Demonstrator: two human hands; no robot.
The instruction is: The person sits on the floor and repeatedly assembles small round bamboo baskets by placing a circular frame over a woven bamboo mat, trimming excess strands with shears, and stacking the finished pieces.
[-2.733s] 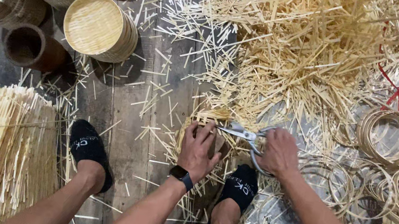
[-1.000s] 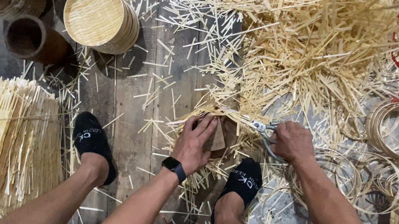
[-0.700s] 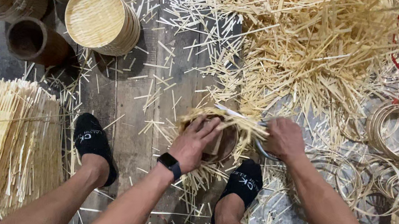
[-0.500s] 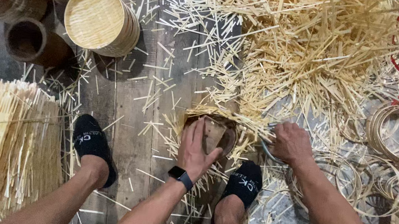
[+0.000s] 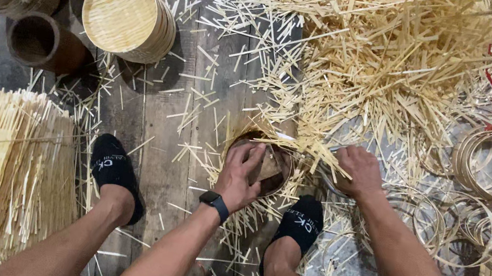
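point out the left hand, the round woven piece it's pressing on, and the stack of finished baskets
left hand (image 5: pixel 240 180), head view, on the back of the hand.
round woven piece (image 5: pixel 273 168), head view, on its dark centre.
stack of finished baskets (image 5: pixel 121 14), head view, on the woven base of the front basket.

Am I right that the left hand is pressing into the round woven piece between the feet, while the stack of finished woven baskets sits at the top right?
Not quite. The head view shows the left hand pressing into the round woven piece between the feet, but the stack of finished woven baskets sits at the top left. The top right holds loose bamboo strips.
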